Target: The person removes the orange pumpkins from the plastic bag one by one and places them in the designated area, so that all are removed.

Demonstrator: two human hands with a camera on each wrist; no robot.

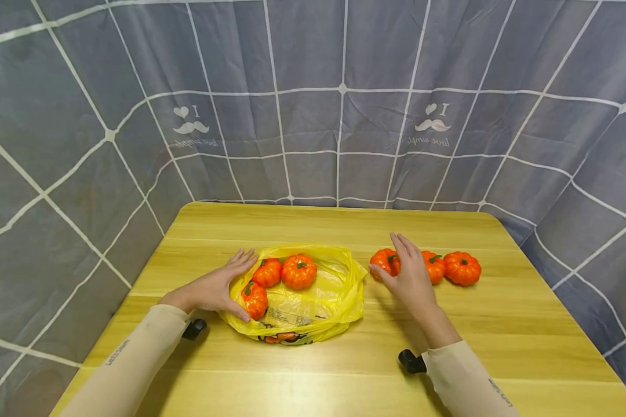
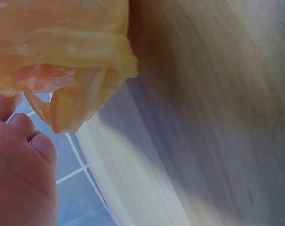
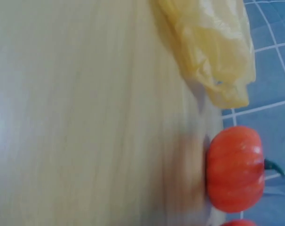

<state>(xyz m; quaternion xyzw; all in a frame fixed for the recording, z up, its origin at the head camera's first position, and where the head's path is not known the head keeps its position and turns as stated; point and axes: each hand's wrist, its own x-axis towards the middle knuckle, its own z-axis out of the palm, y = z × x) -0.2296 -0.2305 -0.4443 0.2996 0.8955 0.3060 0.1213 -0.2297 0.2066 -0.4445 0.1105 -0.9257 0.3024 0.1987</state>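
Note:
A yellow plastic bag (image 1: 339, 301) lies spread on the table with its mouth facing up. Inside it are three small orange pumpkins with green stems: one (image 1: 299, 271) toward the back, one (image 1: 267, 273) beside it, one (image 1: 255, 301) nearer the front left. My left hand (image 1: 221, 286) rests against the bag's left edge, thumb and fingers spread. Right of the bag, my right hand (image 1: 412, 284) hovers with extended fingers over a row of pumpkins, partly covering them. The left one (image 1: 382, 262) lies between thumb and fingers in view; another (image 1: 434, 267) and a third (image 1: 462, 269) sit farther right.
Beneath everything is a light wooden table (image 1: 302, 388) with rounded far corners. A grey curtain (image 1: 313, 121) with white grid lines hangs behind it and along both sides. Black wrist mounts (image 1: 411, 362) jut from the sleeves.

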